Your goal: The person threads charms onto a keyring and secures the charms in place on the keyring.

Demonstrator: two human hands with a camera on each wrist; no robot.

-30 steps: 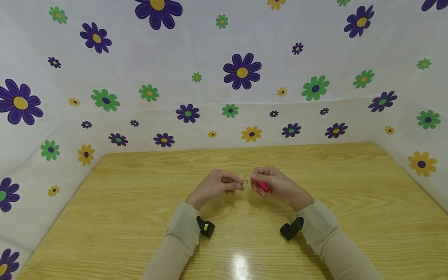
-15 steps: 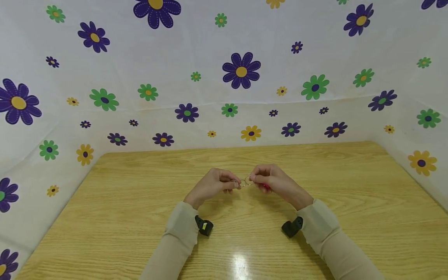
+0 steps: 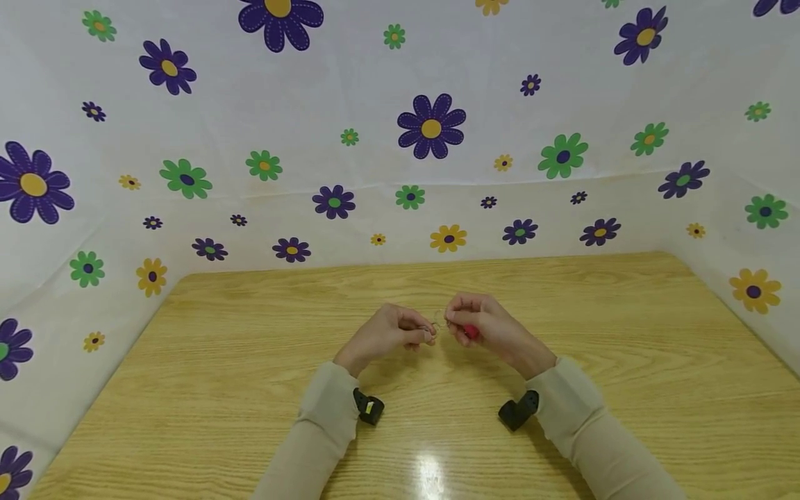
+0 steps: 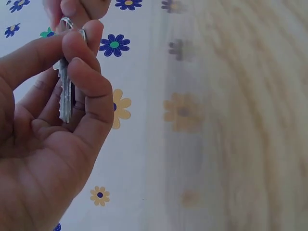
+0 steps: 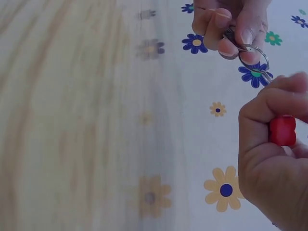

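My left hand [image 3: 389, 333] pinches a silver key [image 4: 66, 94] between thumb and fingers, its toothed blade hanging down toward the palm. At the fingertips, a thin metal key ring [image 5: 260, 52] sticks out toward the other hand. My right hand [image 3: 487, 325] faces it a short way off, thumb and forefinger pinching thin metal at the ring's end. A glossy red keychain [image 5: 283, 131] sits within the curled fingers of that hand, most of it hidden. Both hands are held up above the wooden table [image 3: 250, 389], their fingertips close together.
A white cloth [image 3: 281, 125] printed with purple, green and yellow flowers stands round the back and sides of the table. Each sleeve cuff carries a black wrist camera, one on the left [image 3: 371, 410] and one on the right [image 3: 517, 412].
The left hand has shifted slightly right since half a second ago, nearer the right hand. The red keychain in the right hand has turned and shows more than it did half a second ago.
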